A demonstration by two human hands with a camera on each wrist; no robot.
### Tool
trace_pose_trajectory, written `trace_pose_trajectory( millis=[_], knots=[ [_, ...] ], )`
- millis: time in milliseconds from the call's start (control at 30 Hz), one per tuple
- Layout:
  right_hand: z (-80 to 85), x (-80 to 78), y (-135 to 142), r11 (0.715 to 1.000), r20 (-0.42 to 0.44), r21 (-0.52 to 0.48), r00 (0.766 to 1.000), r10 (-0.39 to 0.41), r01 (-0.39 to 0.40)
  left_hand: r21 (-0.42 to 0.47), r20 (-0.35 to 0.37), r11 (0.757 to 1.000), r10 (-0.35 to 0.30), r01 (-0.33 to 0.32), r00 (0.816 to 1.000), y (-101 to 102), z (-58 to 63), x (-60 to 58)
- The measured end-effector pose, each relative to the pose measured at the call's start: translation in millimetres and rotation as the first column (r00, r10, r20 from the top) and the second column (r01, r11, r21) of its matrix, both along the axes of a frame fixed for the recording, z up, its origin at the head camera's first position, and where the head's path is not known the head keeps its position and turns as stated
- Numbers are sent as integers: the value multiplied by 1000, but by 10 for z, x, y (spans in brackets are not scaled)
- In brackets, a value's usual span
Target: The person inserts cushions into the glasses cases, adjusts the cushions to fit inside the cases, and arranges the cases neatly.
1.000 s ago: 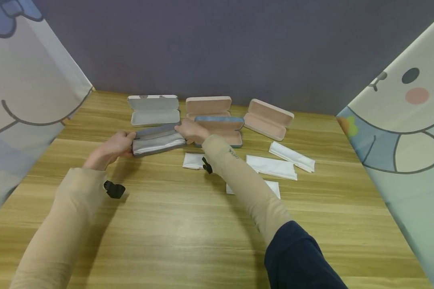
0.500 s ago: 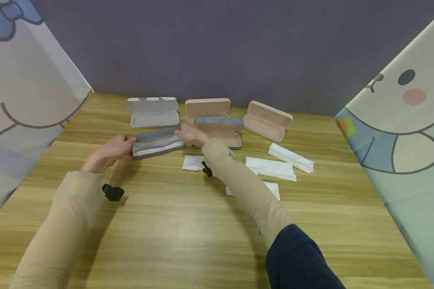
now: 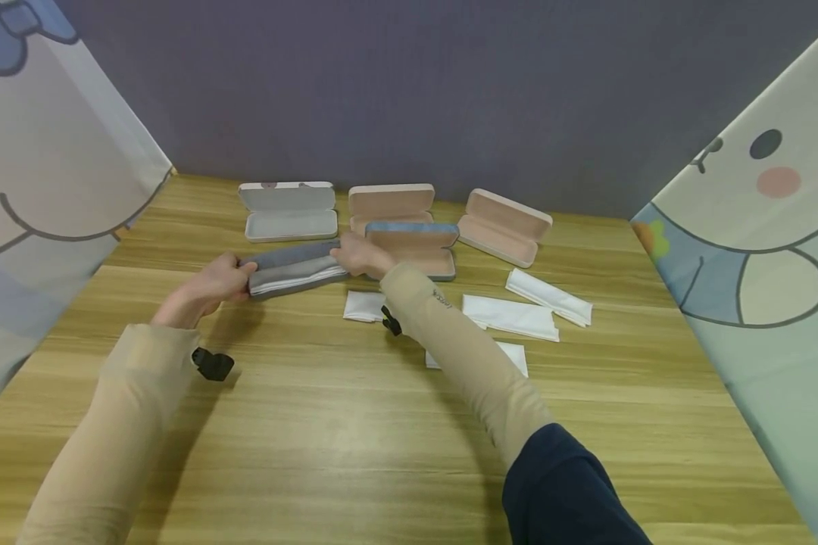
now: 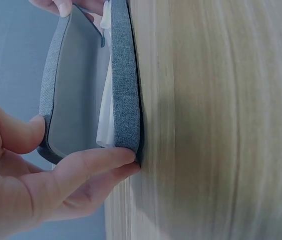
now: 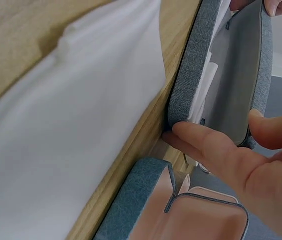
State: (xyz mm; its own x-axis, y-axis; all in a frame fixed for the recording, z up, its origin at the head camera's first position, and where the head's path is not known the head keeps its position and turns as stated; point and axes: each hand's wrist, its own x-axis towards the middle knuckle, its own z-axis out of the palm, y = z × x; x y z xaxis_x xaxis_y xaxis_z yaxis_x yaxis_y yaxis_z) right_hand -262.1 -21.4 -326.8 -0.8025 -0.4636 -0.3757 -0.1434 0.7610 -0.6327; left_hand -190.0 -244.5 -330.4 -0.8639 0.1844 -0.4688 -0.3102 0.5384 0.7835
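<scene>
A grey fabric-covered glasses case (image 3: 298,286) lies on the table, its lid partly raised. Inside it is a folded white cloth (image 4: 106,110). My left hand (image 3: 213,288) grips the case's left end, thumb on the lid's edge (image 4: 47,90) and fingers against the base. At the opposite end my right hand (image 3: 363,256) holds it likewise, with the thumb on the lid and fingertips touching the base's corner. A blue glasses case (image 3: 412,262) with a pink lining stands open just right of that hand, which hides part of it.
Behind stand more open cases: a white one (image 3: 291,224), a pink-lined one (image 3: 391,198) and another pink-lined one (image 3: 506,223) at the right. Several folded white cloths (image 3: 510,315) lie on the wooden table (image 3: 327,446), some partly under my right forearm. Printed panels surround the table.
The grey case's lid has tipped slightly forward over its base, with both hands keeping hold of its ends. The other cases and cloths stay in place.
</scene>
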Motion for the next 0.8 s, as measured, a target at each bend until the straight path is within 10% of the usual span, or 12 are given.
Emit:
trace_pose_trajectory(
  millis=[800],
  knots=[
    [-14, 61, 34, 1000, 40, 8, 999, 18, -18, -6, -33, 1000, -31, 31, 999, -20, -4, 27]
  ],
)
